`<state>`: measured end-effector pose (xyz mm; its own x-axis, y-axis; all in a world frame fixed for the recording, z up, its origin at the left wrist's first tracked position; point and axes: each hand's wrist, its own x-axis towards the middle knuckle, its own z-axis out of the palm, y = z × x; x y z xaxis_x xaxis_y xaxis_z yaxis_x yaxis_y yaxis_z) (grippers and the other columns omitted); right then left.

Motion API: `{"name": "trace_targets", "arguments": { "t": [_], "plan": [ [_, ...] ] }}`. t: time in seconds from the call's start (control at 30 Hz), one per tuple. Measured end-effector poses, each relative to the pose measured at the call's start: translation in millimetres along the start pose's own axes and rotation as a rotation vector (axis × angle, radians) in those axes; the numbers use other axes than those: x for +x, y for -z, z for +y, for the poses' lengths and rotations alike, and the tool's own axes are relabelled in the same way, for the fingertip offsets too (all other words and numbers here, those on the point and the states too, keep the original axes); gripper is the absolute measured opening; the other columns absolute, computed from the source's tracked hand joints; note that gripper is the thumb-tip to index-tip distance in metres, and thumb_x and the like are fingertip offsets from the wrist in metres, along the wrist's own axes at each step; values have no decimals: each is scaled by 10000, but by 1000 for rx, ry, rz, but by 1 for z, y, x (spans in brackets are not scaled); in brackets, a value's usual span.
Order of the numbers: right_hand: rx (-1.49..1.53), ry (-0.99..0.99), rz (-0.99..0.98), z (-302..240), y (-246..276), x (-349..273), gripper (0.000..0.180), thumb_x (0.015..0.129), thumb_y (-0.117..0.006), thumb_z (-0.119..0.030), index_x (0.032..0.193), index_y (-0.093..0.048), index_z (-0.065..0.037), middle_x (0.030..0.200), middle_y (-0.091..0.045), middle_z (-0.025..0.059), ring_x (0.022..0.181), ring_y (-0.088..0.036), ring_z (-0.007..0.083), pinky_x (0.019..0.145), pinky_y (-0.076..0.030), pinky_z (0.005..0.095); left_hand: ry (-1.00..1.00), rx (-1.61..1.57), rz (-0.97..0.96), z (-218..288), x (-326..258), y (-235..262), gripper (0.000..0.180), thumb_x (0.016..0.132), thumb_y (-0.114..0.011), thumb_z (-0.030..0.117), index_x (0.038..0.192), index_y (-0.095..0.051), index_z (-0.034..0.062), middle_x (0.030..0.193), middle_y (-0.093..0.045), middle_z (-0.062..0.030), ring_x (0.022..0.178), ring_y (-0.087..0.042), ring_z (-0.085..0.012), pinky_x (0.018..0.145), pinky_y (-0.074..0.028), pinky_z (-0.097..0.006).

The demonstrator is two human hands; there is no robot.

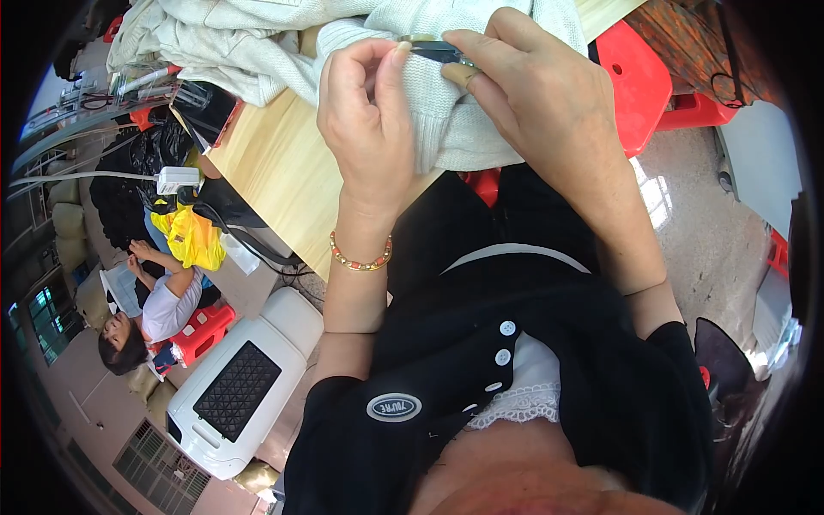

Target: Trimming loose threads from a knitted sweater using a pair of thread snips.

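Note:
A cream knitted garment (468, 142) lies bunched on the table in front of me, its ribbed edge under my hands. My right hand (549, 94) is closed on a small, dark, narrow metal tool (439, 53), held over the knit between thumb and fingers. Tan covers wrap some of that hand's fingertips. At the tool's left end, my left hand (369, 129) pinches with thumb and forefinger. What lies in this pinch is too small to make out. The tool's exact kind cannot be told.
The pale wooden table (275, 163) carries more cream knitwear (215, 43) and a dark flat object (206, 112) near its left edge. Red stools (631, 86) stand at right. A white case (240, 386) and a seated person (172, 300) are at left.

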<state>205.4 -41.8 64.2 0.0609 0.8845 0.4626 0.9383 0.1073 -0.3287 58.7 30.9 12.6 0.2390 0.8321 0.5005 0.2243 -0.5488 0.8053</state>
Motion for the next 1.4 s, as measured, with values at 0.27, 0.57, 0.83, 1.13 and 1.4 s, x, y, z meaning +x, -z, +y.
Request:
{"name": "trace_targets", "arguments": {
  "t": [0.27,0.57,0.83,1.13,1.4],
  "plan": [
    [-10,40,55,2,-4,0,241,858,-716,-227,1069,-729,-112,841,-601,22,666,-634,215,542,-496,326,-60,35,30,0,-4,-2,65,939,-640,28,959,-599,-19,875,-611,-88,762,-614,-169,683,-497,-278],
    [497,-65,-126,34,11,-22,250,829,-733,-132,1059,-715,-35,781,-569,88,649,-608,230,575,-463,324,379,-593,-156,15,-22,32,379,904,-618,-83,1259,-499,-26,1185,-537,-101,1060,-574,-128,898,-488,-258],
    [834,-243,-145,60,32,-36,328,832,-741,-32,1158,-705,-29,782,-481,-37,691,-433,48,595,-332,206,709,-467,-474,35,-56,83,285,925,-586,-92,1201,-553,-30,1137,-573,-61,937,-605,-81,783,-501,-210],
    [502,13,-23,67,5,-36,344,783,-803,-91,1120,-731,-83,771,-545,9,668,-522,80,573,-403,216,384,46,-422,47,-36,68,76,864,-707,34,917,-688,-16,830,-655,-68,787,-635,-129,693,-494,-257],
    [475,26,21,66,3,-39,364,772,-811,-82,1127,-731,-75,782,-564,14,672,-539,84,576,-420,217,-96,322,-97,25,-22,15,239,729,-850,216,886,-738,75,836,-640,-38,758,-623,-229,665,-493,-325]
  ]
}}
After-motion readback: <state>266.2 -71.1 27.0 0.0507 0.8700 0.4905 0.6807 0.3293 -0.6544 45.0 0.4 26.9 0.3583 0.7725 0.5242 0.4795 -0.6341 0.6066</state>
